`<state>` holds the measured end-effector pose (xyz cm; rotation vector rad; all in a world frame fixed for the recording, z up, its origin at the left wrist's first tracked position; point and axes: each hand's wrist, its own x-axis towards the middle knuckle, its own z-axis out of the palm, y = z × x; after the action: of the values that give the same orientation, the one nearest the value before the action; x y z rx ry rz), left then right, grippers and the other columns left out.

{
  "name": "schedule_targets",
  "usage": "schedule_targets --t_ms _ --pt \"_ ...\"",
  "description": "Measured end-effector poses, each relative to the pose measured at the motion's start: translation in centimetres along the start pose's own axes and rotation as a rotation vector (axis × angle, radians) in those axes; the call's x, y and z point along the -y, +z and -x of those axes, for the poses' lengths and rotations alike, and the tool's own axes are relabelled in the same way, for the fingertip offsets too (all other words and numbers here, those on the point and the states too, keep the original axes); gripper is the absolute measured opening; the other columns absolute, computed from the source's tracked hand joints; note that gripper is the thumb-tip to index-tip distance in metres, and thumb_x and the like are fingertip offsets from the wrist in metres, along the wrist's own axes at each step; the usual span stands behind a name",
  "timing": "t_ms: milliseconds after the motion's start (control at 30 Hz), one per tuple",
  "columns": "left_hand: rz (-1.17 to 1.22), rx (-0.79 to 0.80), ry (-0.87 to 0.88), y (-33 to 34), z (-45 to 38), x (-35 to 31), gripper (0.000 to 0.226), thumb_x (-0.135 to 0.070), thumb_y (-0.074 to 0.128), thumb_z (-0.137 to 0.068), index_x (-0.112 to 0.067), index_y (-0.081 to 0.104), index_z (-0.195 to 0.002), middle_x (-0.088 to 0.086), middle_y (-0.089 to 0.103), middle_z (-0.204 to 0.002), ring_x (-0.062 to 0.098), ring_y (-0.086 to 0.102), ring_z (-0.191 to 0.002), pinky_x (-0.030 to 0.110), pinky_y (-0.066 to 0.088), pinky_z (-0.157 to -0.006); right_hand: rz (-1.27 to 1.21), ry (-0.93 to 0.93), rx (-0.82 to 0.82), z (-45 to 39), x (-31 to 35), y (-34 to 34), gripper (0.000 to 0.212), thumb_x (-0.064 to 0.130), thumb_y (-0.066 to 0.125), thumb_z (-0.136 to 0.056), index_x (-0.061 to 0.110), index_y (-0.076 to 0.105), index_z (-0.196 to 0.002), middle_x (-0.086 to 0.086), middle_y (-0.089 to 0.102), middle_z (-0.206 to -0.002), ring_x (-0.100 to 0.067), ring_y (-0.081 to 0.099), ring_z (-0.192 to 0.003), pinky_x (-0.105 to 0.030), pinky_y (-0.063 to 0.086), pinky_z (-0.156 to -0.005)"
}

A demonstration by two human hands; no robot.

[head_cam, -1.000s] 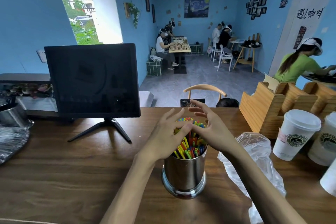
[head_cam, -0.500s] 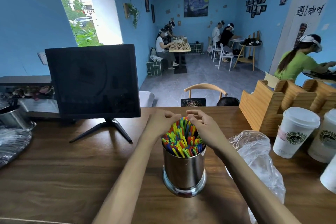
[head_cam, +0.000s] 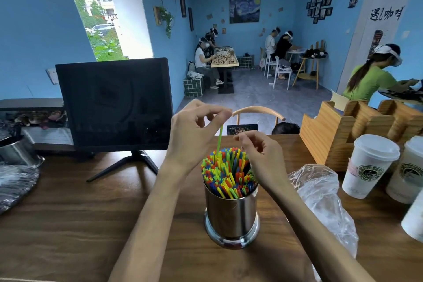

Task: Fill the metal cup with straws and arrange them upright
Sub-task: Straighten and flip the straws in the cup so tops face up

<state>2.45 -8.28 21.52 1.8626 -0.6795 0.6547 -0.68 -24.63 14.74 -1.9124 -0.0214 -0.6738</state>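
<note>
**One green straw up, the rest packed in the cup**

My left hand [head_cam: 194, 130] is raised above the metal cup [head_cam: 231, 215], and its grip is pinching the top end of a single green straw [head_cam: 219, 139] between thumb and fingertips. That straw hangs almost upright, with its lower end among the bundle of straws [head_cam: 229, 174] near the far left of the cup mouth. My right hand [head_cam: 261, 155] sits at the bundle's right edge with the fingers curled in; I cannot tell whether they pinch a straw tip or only brush the tops.

The cup stands upright on the table [head_cam: 80, 213], in front of me and between my forearms. It looks nearly full, the coloured straws crowding the rim and fanning slightly outward.

I judge these straws to be very light, thin and smooth plastic. They should bend or kink if squeezed hard, and slip if held loosely. The sensible hold is a gentle fingertip pinch near the top end, as the left hand has now, so the straw can be steered straight down into a gap. The cup looks heavy-based and stable, though its polished wall would be slippery; I would steady it low on the body if it shifts.

A crumpled plastic bag [head_cam: 320, 190] lies just right of the cup.
</note>
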Motion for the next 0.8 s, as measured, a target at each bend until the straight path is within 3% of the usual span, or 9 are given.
schedule_targets --t_ms 67,133,233,267,400,567,667,733,800 --pt "0.107 0.014 0.126 -1.0 0.8 -2.8 0.012 -0.031 0.073 -0.089 -0.034 0.077 -0.100 -0.013 0.072 -0.080 0.009 0.060 -0.067 0.022 0.045 -0.059 -0.299 0.086 0.143 0.5 2.1 -0.3 0.034 0.036 0.056 -0.101 0.019 0.075 -0.079 0.002 0.068 -0.066 -0.008 0.060 -0.055 -0.020 0.046 -0.058" --pt "0.180 0.099 0.156 -1.4 2.0 -4.5 0.014 -0.026 0.076 -0.088 -0.030 0.079 -0.101 -0.020 0.075 -0.080 0.002 0.068 -0.067 0.020 0.051 -0.066 -0.635 0.269 0.316 0.3 3.8 -0.5 0.042 0.044 0.051 -0.097 0.014 0.076 -0.081 -0.012 0.068 -0.068 -0.016 0.060 -0.047 -0.020 0.042 -0.045" --pt "0.112 0.243 0.136 -1.3 4.0 -4.6 0.019 -0.026 0.079 -0.087 -0.034 0.079 -0.105 -0.022 0.077 -0.089 -0.001 0.073 -0.080 0.036 0.060 -0.078 -1.045 0.483 0.366 -1.2 4.8 -1.4 0.039 0.038 0.053 -0.097 0.005 0.071 -0.105 -0.009 0.073 -0.087 -0.014 0.070 -0.063 -0.023 0.056 -0.053" --pt "0.077 0.286 0.124 -1.1 4.7 -4.2 0.020 -0.028 0.080 -0.087 -0.036 0.079 -0.105 -0.024 0.076 -0.092 -0.002 0.073 -0.082 0.034 0.060 -0.079 -1.104 0.499 0.343 -1.9 4.7 -1.8 0.035 0.032 0.054 -0.099 0.005 0.070 -0.114 -0.007 0.075 -0.098 -0.013 0.072 -0.069 -0.023 0.058 -0.057" --pt "-0.014 0.438 0.001 -0.8 6.2 -2.5 0.021 -0.032 0.080 -0.086 -0.040 0.079 -0.105 -0.031 0.074 -0.095 -0.010 0.069 -0.086 0.021 0.056 -0.084 -0.841 0.319 0.277 -3.8 4.3 -2.7 0.039 0.013 0.058 -0.099 0.014 0.057 -0.137 -0.003 0.077 -0.105 -0.012 0.071 -0.068 -0.020 0.056 -0.060" --pt "-0.130 0.591 -0.048 -1.2 5.7 -0.6 0.020 -0.041 0.075 -0.088 -0.045 0.077 -0.107 -0.025 0.075 -0.092 -0.008 0.067 -0.090 0.017 0.050 -0.082 -0.441 0.024 0.195 -4.3 4.0 -3.2 0.077 0.002 0.064 -0.096 0.032 0.026 -0.156 -0.014 0.072 -0.111 -0.029 0.076 -0.075 -0.026 0.058 -0.063" --pt "-0.145 0.493 -0.103 -1.3 5.5 0.8 0.013 -0.043 0.072 -0.090 -0.043 0.078 -0.101 -0.023 0.072 -0.076 -0.001 0.065 -0.074 0.025 0.053 -0.073 -0.296 -0.092 0.134 -4.1 3.2 -2.9 0.076 0.001 0.063 -0.097 0.035 0.027 -0.155 -0.018 0.066 -0.111 -0.027 0.075 -0.076 -0.022 0.058 -0.064" --pt "-0.127 0.355 -0.136 -1.0 5.2 1.8 0.009 -0.040 0.071 -0.092 -0.040 0.079 -0.096 -0.011 0.064 -0.061 0.007 0.057 -0.058 0.033 0.050 -0.063 -0.239 -0.153 0.106 -3.9 2.7 -2.5 0.074 0.001 0.062 -0.097 0.040 0.030 -0.151 -0.016 0.064 -0.110 -0.025 0.075 -0.076 -0.028 0.060 -0.067" --pt "-0.103 0.278 -0.166 -0.6 4.8 2.6 0.008 -0.039 0.070 -0.093 -0.039 0.078 -0.092 -0.005 0.062 -0.061 0.015 0.058 -0.059 0.038 0.050 -0.062 -0.166 -0.187 0.086 -3.5 2.0 -2.1 0.074 0.000 0.064 -0.096 0.043 0.033 -0.147 -0.009 0.064 -0.106 -0.020 0.074 -0.074 -0.033 0.062 -0.069"
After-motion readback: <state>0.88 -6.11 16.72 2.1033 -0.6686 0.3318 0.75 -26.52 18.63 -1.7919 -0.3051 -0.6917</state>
